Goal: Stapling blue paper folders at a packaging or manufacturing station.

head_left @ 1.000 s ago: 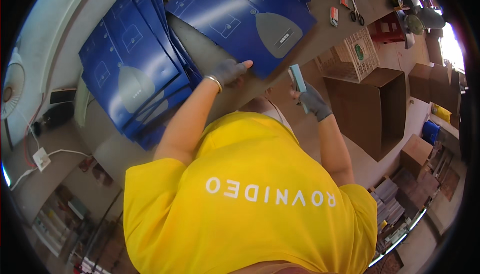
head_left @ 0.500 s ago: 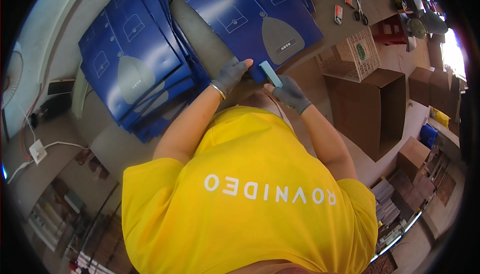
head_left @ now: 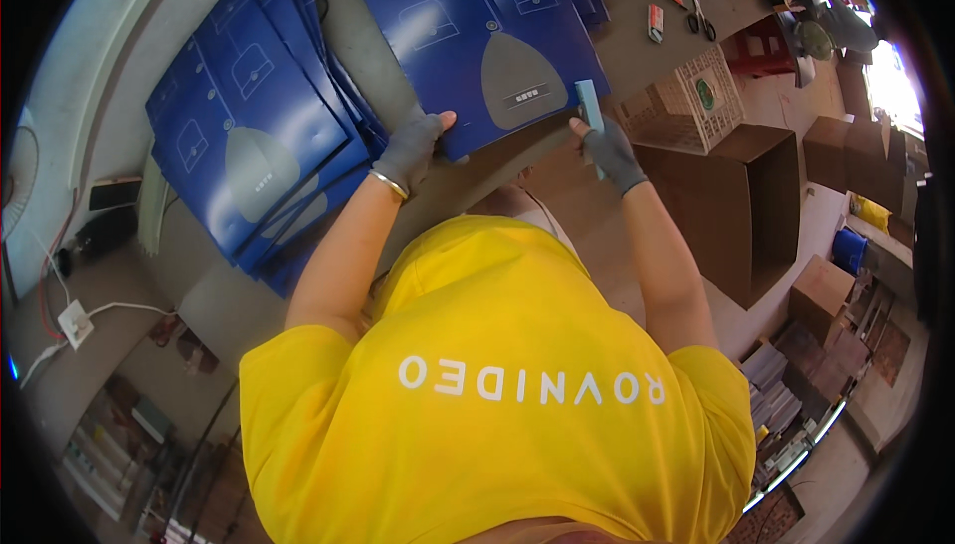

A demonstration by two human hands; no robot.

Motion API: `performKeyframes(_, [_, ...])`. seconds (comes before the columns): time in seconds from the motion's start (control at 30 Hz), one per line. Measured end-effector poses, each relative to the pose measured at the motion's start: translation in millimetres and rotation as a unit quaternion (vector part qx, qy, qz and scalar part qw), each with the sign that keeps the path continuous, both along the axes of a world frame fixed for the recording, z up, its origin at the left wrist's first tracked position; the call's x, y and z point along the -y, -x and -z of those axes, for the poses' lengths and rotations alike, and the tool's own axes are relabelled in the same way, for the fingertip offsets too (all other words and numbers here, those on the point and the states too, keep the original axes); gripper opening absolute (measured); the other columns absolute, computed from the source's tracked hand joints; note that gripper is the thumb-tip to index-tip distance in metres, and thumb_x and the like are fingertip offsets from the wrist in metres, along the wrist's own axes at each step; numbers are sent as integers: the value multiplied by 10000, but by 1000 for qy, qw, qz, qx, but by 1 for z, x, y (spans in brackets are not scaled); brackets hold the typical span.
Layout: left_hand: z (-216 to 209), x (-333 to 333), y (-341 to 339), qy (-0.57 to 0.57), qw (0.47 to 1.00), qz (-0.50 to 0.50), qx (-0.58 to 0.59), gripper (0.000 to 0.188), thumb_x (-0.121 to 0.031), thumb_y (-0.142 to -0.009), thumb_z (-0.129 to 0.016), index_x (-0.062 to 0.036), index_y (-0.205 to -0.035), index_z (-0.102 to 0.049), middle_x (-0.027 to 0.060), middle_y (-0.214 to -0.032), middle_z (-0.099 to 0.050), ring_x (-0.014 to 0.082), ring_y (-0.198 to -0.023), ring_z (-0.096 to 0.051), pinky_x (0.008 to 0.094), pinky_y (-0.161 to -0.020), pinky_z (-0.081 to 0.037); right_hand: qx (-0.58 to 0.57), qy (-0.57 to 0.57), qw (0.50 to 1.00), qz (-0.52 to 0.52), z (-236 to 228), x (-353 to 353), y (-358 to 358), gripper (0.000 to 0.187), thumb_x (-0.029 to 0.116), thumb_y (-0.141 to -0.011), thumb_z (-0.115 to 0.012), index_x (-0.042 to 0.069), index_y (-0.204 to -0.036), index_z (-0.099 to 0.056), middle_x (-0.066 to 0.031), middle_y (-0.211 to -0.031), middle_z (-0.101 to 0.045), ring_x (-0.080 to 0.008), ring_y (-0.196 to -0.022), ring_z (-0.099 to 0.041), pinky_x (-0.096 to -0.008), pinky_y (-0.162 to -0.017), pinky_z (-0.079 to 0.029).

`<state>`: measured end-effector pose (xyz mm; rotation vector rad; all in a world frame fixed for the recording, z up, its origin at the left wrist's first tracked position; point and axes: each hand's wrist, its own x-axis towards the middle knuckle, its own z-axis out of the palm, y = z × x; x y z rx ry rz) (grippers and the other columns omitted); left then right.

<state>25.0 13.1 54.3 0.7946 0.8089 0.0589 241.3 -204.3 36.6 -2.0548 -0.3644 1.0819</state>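
Observation:
A blue printed sheet (head_left: 450, 42) with a grey arched panel lies in front of me, its near edge at the table's edge. My left hand (head_left: 411, 151), in a grey glove with bare thumb tip, grips the sheet's near left corner; its other fingers are partly hidden. My right hand (head_left: 614, 153), also gloved, is closed round a light-blue bar-shaped tool (head_left: 589, 106) beside the sheet's near right corner. The tool's exact kind I cannot make out. To the left, a fanned stack of similar blue sheets (head_left: 274, 77) rests on the table.
Scissors (head_left: 701, 17) and a small red-and-white box (head_left: 656, 23) lie on the grey table (head_left: 637, 62) at the far right. Below its right side stand a pale plastic crate (head_left: 676, 106) and an open cardboard carton (head_left: 716, 206). A white socket (head_left: 75, 325) with cords is at left.
The sheet in front has shifted left and turned slightly, with my left hand moving left at its corner. My right hand has moved right and a little farther away with the tool.

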Motion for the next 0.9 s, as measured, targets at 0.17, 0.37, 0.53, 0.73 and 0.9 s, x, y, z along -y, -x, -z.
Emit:
performKeyframes(0.17, [-3,0,5,-6,1000,2,21,361,-141,-903,-510,-43,-1244,-446,98,-1026,-594,184,-850,-620,324,-596,-571,-3,82,996,-46,-16,-3,-17,302,323,-872,-644,32,-857,-561,-32,-640,-545,-130,-537,-549,-276,-491,-445])
performKeyframes(0.37, [-29,-8,19,-115,993,20,30,457,-171,-906,-534,-34,-1322,-405,83,-1081,-575,168,-898,-596,313,-647,-555,-17,79,996,-25,-22,-9,-1,372,388,-853,-664,39,-800,-545,-31,-580,-529,-130,-483,-537,-280,-438,-413])
performKeyframes(0.53, [-86,-63,115,-455,872,-23,-179,531,-232,-880,-630,37,-1306,-461,106,-1196,-567,191,-1046,-547,295,-932,-422,-134,-95,982,-92,-50,-15,46,396,400,-850,-680,25,-936,-584,-17,-710,-552,-104,-660,-549,-244,-588,-448])
performKeyframes(0.73, [-141,-109,234,-357,903,-147,-191,622,-189,-885,-594,61,-1396,-343,130,-1327,-476,180,-1181,-463,272,-1009,-342,-222,-90,962,-127,-28,-4,54,331,279,-855,-677,43,-1045,-542,-30,-853,-573,-111,-772,-547,-237,-649,-459])
performKeyframes(0.9, [-88,-140,246,-622,598,66,-501,643,-321,-856,-621,0,-1374,-415,218,-1277,-521,270,-1161,-522,326,-977,-399,-178,-67,979,-76,-32,-5,53,329,282,-865,-650,41,-1060,-540,-50,-892,-578,-127,-794,-566,-256,-680,-472])
